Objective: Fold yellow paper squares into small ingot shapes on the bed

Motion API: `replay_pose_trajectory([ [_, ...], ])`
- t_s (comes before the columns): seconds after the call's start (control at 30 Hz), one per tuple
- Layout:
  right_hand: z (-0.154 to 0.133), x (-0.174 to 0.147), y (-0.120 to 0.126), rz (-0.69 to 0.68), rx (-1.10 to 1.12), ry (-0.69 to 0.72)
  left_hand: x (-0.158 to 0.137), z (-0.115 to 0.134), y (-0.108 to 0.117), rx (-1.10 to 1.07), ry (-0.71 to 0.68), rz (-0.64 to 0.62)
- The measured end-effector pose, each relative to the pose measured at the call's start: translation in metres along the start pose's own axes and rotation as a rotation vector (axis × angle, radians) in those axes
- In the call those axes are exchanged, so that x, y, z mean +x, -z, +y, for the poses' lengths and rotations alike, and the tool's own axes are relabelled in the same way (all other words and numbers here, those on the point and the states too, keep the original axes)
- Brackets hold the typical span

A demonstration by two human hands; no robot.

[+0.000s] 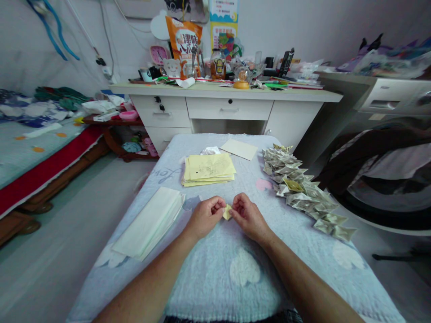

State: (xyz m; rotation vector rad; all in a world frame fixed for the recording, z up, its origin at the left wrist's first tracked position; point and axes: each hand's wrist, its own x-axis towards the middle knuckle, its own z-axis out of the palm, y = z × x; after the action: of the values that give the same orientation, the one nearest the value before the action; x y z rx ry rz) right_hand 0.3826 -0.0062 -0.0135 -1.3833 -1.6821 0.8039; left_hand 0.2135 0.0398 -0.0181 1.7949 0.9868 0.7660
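Observation:
Between my two hands is a small folded piece of yellow paper [227,212], held just above or on the cloth. My left hand [206,216] pinches its left side between thumb and fingertips. On its right side, my right hand [249,218] grips with thumb and curled fingers. Beyond my hands lies a stack of yellow paper sheets [210,168], the top one printed with dark lines. Left of my left arm is a long pile of pale folded paper [150,223]. To the right, many folded paper pieces [299,190] sit in rows, a few of them yellow.
A pale blue patterned cloth [225,269] covers the table. At its far end are a cream sheet [239,149] and crumpled white tissue [210,151]. A cluttered white desk [232,93] stands behind, a bed [40,152] at left, a washing machine [384,148] at right.

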Motion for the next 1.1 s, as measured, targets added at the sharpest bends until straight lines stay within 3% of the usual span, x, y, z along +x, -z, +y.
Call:
replay_pose_trajectory([
  [0.17,0.003,0.002,0.000,-0.006,-0.309,0.110,-0.001,0.003,0.001,0.372,-0.134,-0.007],
  [0.3,0.005,0.003,0.001,-0.032,-0.460,0.109,-0.001,0.003,0.001,0.516,-0.212,-0.032],
  [0.67,0.002,-0.001,0.018,-0.164,-0.429,0.100,-0.004,0.000,0.003,0.562,-0.288,-0.129],
  [1.1,0.009,0.003,0.018,-0.162,-0.450,0.197,-0.005,0.001,0.002,0.727,-0.414,-0.139],
])
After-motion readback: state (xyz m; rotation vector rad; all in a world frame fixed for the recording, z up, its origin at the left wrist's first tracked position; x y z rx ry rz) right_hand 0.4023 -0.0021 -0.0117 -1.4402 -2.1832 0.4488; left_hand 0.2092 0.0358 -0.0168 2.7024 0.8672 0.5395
